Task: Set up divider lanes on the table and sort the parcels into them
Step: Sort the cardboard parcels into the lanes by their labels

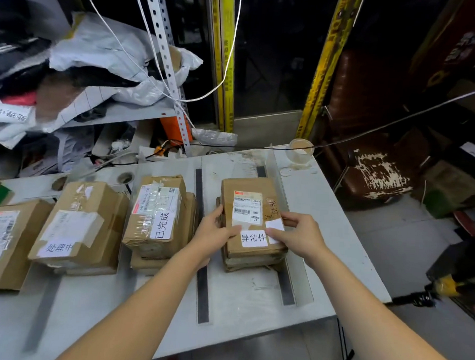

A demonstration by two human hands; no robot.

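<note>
Gripping top parcel of a stack from both sides: left hand curled round left edge with thumb on top, right hand curled round right edge with thumb on the white label. Stacked in rightmost lane, between dark divider strip and second strip on table. Labelled parcel stack just past left strip. Tape roll at far corner.

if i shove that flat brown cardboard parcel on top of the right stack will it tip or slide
Probably slides rather than tips: the flat brown cardboard parcel is low and wide. Likely stiff, since its edges look square. It rests on a stack of brown parcels, which might shift with it.
</note>
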